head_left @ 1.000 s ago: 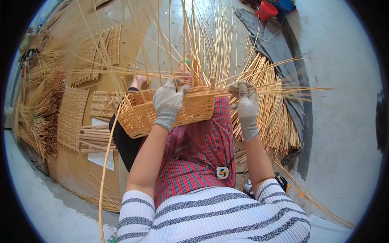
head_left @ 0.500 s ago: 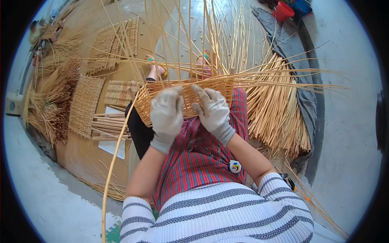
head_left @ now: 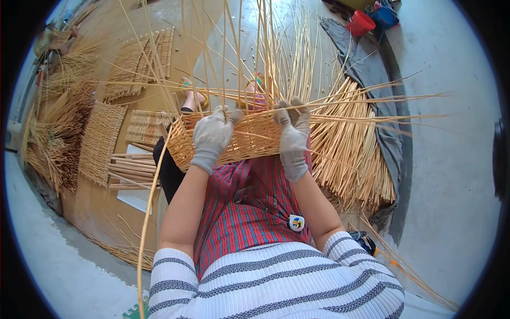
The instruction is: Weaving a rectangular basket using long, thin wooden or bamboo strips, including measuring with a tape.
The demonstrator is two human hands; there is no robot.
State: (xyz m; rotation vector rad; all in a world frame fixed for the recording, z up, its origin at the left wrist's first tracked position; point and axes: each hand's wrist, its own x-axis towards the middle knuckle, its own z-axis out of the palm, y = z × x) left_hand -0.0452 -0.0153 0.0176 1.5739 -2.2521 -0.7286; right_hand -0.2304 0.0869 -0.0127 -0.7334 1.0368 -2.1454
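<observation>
A partly woven wicker basket (head_left: 257, 142) lies across my lap, with long willow rods (head_left: 264, 48) sticking up from its far side. My left hand (head_left: 212, 135), in a pale work glove, is closed on the upper edge of the weave left of its middle. Toward the basket's right end my gloved right hand (head_left: 294, 139) has its fingers curled over the same edge, where several rods run out to the right. Its fingertips are partly hidden. A thick bent rod (head_left: 145, 228) hangs from the basket's left end toward me.
Woven wicker panels (head_left: 103, 141) lie on the floor at left, beside thick sticks (head_left: 133, 171) and bundled twigs (head_left: 58, 141). Peeled rods (head_left: 353, 159) are piled on a grey cloth (head_left: 390, 143) at right. Red (head_left: 361, 23) and blue (head_left: 386, 17) buckets stand far right.
My right hand has moved right along the basket's edge, away from my left hand. My left hand has stayed near its place on the weave, and the view has shifted slightly.
</observation>
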